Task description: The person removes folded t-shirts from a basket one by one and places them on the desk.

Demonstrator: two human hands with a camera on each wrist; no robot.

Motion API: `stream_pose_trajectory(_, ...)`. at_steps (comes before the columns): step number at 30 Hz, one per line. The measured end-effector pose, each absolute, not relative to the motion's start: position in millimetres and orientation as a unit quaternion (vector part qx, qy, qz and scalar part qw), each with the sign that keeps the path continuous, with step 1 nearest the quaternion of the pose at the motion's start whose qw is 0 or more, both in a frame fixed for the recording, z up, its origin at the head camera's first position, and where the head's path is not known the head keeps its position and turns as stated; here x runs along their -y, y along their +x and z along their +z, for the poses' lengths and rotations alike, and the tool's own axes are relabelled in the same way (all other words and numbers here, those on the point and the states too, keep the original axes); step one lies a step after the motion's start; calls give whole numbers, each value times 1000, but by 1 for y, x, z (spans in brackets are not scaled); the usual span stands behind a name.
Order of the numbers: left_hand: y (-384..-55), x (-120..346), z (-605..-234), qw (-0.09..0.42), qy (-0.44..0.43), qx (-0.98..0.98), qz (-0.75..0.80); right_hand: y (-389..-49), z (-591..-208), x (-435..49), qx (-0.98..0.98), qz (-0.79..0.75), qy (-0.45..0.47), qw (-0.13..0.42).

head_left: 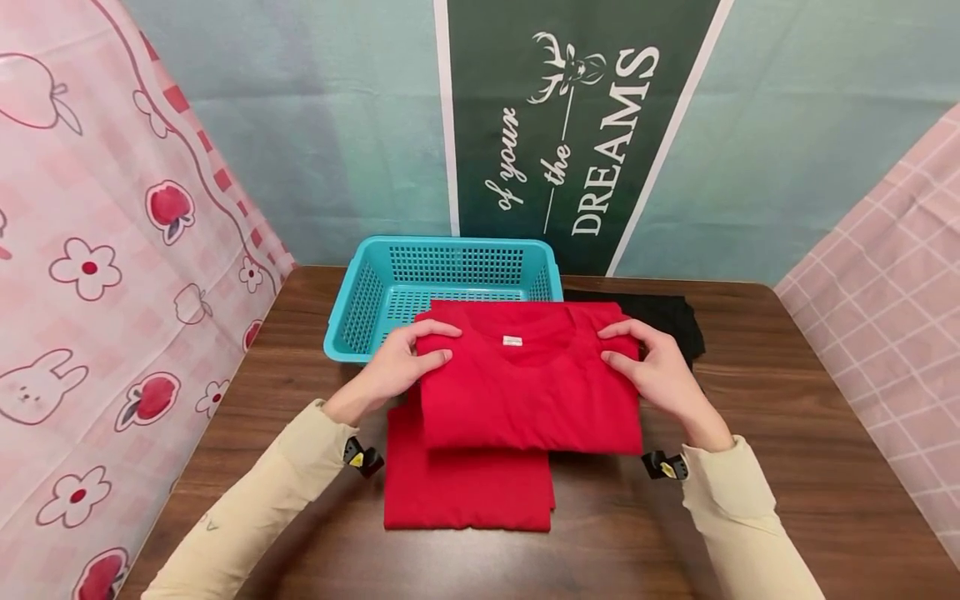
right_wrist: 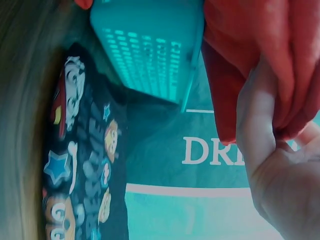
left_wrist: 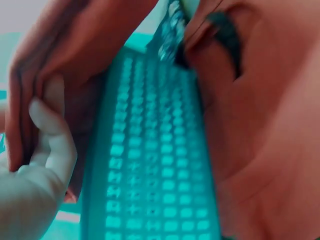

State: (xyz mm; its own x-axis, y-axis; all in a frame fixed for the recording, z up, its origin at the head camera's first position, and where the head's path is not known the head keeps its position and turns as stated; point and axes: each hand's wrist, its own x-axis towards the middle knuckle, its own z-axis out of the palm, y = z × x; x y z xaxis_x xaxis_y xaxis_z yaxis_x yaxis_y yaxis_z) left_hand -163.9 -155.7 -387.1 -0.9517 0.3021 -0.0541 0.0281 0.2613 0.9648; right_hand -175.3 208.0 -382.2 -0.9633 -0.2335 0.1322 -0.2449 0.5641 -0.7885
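Note:
A folded red T-shirt, its neckline and white label facing up, is held up between both hands in the head view. The left hand grips its left edge, thumb on top, and the right hand pinches the opposite edge. In the left wrist view, the left hand's fingers curl round layered red cloth. Bunched folds sit in the right hand in the right wrist view. Below the held shirt, a second folded red garment lies on the table, partly covered by it in the head view.
A turquoise perforated basket stands at the back of the brown wooden table, its front right corner hidden by the shirt. To its right lies a black garment with a colourful cartoon print visible in the right wrist view. Patterned cloths hang round the table.

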Motion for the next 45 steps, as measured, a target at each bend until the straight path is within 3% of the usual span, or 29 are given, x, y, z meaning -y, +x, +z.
stream_pose_trajectory(9,-141,129,-395,102,121,-812,562,-159,-387,-241,886,435,161,16)
stream_pose_trajectory(24,-112,89,-409,158,192,-799,547,-124,-401,-297,895,405,185,37)
stream_pose_trajectory(45,-101,57,-417,171,190,-811,527,-106,-414,-329,889,424,167,49)
